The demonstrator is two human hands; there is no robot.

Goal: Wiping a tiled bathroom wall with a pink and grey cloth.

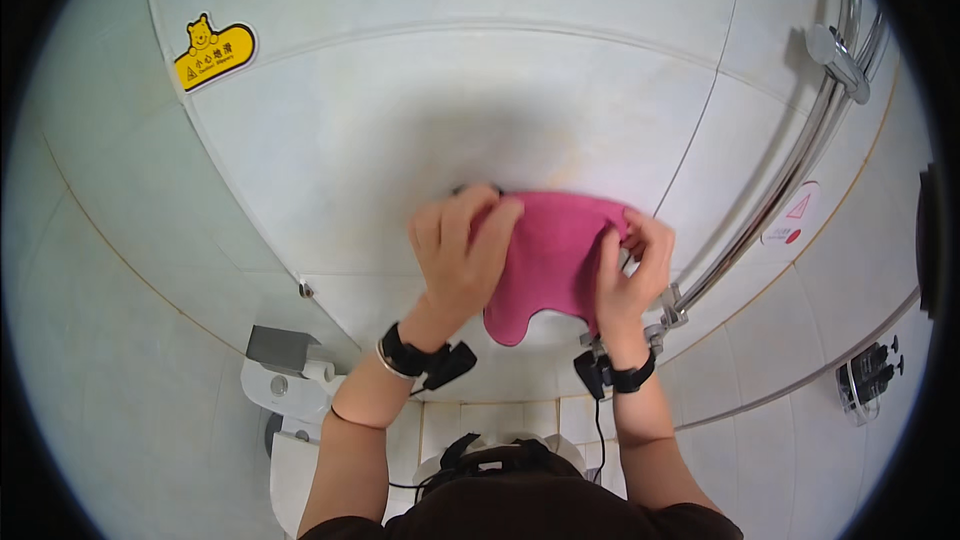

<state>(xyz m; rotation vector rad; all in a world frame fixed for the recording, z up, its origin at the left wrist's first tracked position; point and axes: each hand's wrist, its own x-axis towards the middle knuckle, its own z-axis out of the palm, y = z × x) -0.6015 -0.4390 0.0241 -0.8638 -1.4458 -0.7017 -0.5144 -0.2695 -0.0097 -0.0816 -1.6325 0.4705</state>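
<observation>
A pink cloth point(555, 255) hangs spread out between my two hands, in front of the white tiled wall. My left hand point(458, 250), a little blurred, grips its upper left edge with bent fingers. A small dark object point(478, 189) peeks out behind those fingertips, mostly hidden. At the cloth's upper right corner, my right hand point(637, 265) pinches the fabric between thumb and fingers. The lower edge dangles freely, with a rounded lobe at the left and a curved notch beside it. Each wrist wears a black strap with a small black device.
A chrome shower rail point(765, 205) with a holder point(838, 60) rises along the right. A yellow sticker point(216, 55) marks the left wall. Lower left stand a white toilet point(296, 480) and a grey box point(280, 349). Black bottles point(868, 377) sit in a rack at right.
</observation>
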